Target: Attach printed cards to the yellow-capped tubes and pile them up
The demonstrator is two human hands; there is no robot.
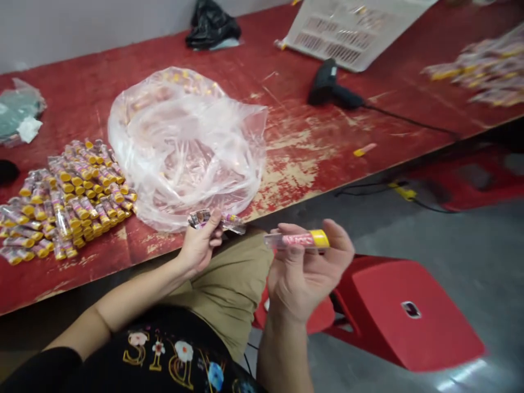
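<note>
My right hand (303,273) pinches a small clear tube with pink filling and a yellow cap (297,239), held level in front of me above my lap. My left hand (200,243) is closed on a few clear film sleeves (213,219) at the table's front edge. Just behind it lies a big crumpled clear plastic bag (184,142) holding more pink tubes. A stacked pile of finished yellow-capped tubes (65,199) lies on the red table (311,147) to the left.
A black heat gun (331,87) with its cord lies at the back right. A white slotted basket (352,27), a black bag (210,24), another pile of tubes (487,71) and one loose tube (364,149) are there too. A red stool (405,311) stands at my right.
</note>
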